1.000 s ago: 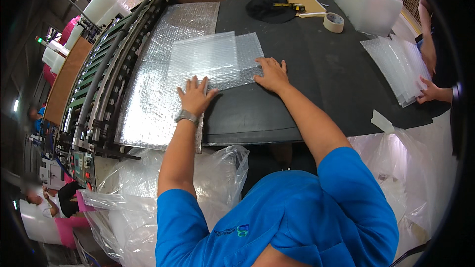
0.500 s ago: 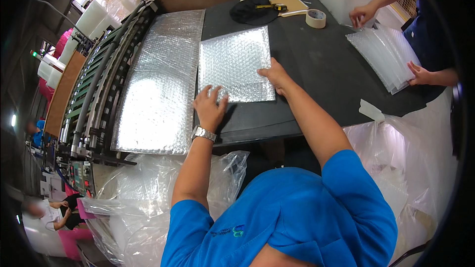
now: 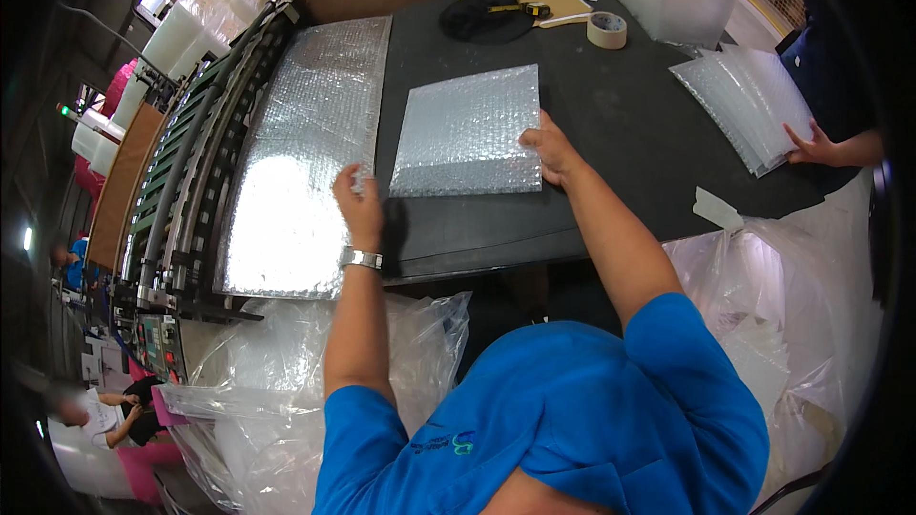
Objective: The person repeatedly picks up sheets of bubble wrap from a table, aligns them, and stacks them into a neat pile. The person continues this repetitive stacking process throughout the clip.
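A conveyor machine (image 3: pixel 181 181) runs along the table's left edge, and a long silvery bubble-wrap web (image 3: pixel 305 152) lies beside it. The left hand (image 3: pixel 358 205) pinches the web's right edge between closed fingers. A cut bubble-wrap sheet (image 3: pixel 469 130) lies flat on the black table (image 3: pixel 620 124); the right hand (image 3: pixel 546 147) presses its right edge, fingers spread (holding nothing). Beyond sit a tape roll (image 3: pixel 607 29) and, at the far right, another person's hand (image 3: pixel 813 145) on a stack of sheets (image 3: pixel 744 105).

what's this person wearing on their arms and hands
Both hands are bare, no gloves. The left hand has a silver metal wristwatch just below it. The right hand has nothing on the wrist. Short blue shirt sleeves leave both forearms uncovered.
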`<state>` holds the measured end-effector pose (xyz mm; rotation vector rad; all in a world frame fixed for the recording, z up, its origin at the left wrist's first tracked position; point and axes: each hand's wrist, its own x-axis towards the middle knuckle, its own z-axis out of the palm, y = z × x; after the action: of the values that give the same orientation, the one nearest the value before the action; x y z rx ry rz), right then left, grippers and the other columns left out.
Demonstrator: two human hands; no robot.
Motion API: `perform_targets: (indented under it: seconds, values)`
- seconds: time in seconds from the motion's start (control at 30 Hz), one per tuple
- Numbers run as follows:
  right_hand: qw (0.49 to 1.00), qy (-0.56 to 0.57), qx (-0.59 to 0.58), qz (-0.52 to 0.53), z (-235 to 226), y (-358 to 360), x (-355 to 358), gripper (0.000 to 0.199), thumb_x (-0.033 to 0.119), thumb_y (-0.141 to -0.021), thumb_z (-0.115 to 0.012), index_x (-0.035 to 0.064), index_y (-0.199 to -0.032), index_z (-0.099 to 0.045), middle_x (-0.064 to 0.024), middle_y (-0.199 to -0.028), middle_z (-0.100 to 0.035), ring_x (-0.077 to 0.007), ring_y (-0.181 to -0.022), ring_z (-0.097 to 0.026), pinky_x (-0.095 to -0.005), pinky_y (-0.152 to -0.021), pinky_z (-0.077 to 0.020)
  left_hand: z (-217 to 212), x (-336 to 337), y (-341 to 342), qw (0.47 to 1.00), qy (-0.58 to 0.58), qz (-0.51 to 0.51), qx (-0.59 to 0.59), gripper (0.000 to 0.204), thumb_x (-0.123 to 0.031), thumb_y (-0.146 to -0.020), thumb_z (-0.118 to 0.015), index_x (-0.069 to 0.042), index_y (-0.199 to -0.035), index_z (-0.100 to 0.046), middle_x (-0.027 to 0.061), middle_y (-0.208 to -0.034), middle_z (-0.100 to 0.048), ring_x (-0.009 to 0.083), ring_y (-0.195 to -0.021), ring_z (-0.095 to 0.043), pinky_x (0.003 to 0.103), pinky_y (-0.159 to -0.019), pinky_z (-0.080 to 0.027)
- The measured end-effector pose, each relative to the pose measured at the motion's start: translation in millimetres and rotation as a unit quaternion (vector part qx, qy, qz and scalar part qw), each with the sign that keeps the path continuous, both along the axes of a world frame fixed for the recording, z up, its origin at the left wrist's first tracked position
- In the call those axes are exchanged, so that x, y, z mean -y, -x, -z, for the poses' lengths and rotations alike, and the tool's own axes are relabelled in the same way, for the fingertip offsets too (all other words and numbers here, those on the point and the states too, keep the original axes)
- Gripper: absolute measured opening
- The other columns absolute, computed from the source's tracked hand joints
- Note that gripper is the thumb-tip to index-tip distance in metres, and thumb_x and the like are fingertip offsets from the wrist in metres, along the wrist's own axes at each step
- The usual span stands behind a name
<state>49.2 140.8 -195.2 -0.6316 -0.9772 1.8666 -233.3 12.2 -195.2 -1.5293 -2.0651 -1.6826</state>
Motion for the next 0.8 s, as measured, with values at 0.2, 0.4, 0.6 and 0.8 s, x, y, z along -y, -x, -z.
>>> perform_targets:
  seconds: [0.2, 0.4, 0.6, 0.8]
  values:
    - [0.989, 0.002, 0.105, 0.109, -0.2, 23.1, -3.3, 0.064, -0.002, -0.068, -0.055, 0.0034, -0.125, -0.027, -0.0157, -0.102, -0.047, -0.0215, -0.085, -0.053, -0.0357, -0.07, -0.0493, -48.5, 13.2, 107.4, 0.984, 0.044, -0.138, -0.103, 0.037, -0.011, -0.078, -0.054, -0.004, -0.114, -0.048, 0.013, -0.11, -0.048, 0.0263, -0.098, -0.046, 0.034, -0.082, -0.04]
    - [0.976, -0.02, 0.175, 0.129, -3.7, 58.4, -12.0, 0.066, 0.003, -0.071, -0.057, 0.0012, -0.128, -0.025, -0.0175, -0.106, -0.049, -0.0205, -0.087, -0.054, -0.0311, -0.069, -0.0482, -39.0, 13.4, 88.2, 0.908, 0.213, -0.221, -0.286, 0.044, -0.021, -0.077, -0.053, -0.009, -0.119, -0.044, 0.0127, -0.111, -0.049, 0.0257, -0.099, -0.05, 0.043, -0.086, -0.035]
    - [0.99, -0.032, 0.127, 0.043, 9.9, 52.8, -15.6, 0.073, 0.004, -0.077, -0.054, 0.0009, -0.135, -0.011, -0.0177, -0.108, -0.052, -0.0201, -0.091, -0.054, -0.0294, -0.076, -0.0453, -31.3, 15.5, 96.7, 0.916, 0.195, -0.238, -0.258, 0.045, -0.022, -0.077, -0.052, -0.01, -0.119, -0.043, 0.0133, -0.11, -0.05, 0.0277, -0.099, -0.049, 0.044, -0.088, -0.033]
    - [0.995, -0.049, 0.075, 0.034, 10.1, 48.7, -10.6, 0.075, 0.001, -0.08, -0.052, 0.0003, -0.136, -0.003, -0.017, -0.108, -0.052, -0.0195, -0.091, -0.055, -0.0291, -0.08, -0.044, -32.1, 15.8, 95.5, 0.922, 0.18, -0.24, -0.246, 0.044, -0.021, -0.077, -0.052, -0.009, -0.118, -0.044, 0.0154, -0.11, -0.049, 0.0296, -0.1, -0.05, 0.044, -0.086, -0.035]
